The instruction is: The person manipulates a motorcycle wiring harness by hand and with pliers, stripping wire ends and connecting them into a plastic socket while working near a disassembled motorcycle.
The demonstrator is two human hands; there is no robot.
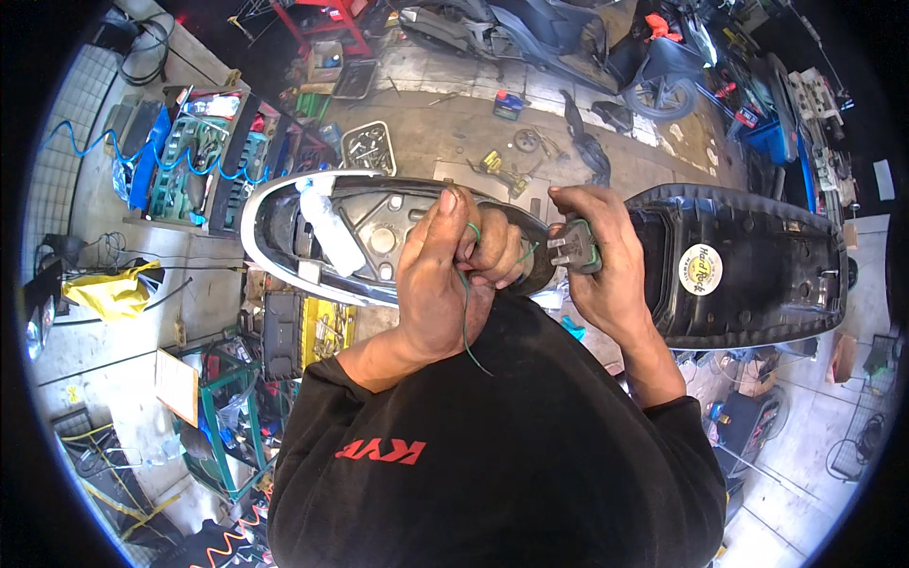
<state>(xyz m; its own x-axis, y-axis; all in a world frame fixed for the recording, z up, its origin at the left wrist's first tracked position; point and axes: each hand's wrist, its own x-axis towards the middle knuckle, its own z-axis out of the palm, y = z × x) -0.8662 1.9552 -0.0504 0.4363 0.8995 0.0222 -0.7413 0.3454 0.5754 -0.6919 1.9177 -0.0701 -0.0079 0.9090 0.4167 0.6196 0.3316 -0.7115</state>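
My left hand is closed in front of my chest, its fingers curled around a thin green wire. One end of the wire hangs down over my black sleeve and another short bit sticks out by the knuckles. Just to the right, my right hand grips a small dark grey ribbed block with a green edge, thumb and fingers around it. Beneath both hands lies the open under-seat area of a scooter, with a white bottle lying in it. The scooter's seat is tipped open on the right, underside up.
At left stands a tool cart with a coiled blue air hose. A metal tray of small parts and a yellow tool lie on the floor ahead. A yellow bin sits left of me; motorcycle parts fill the back.
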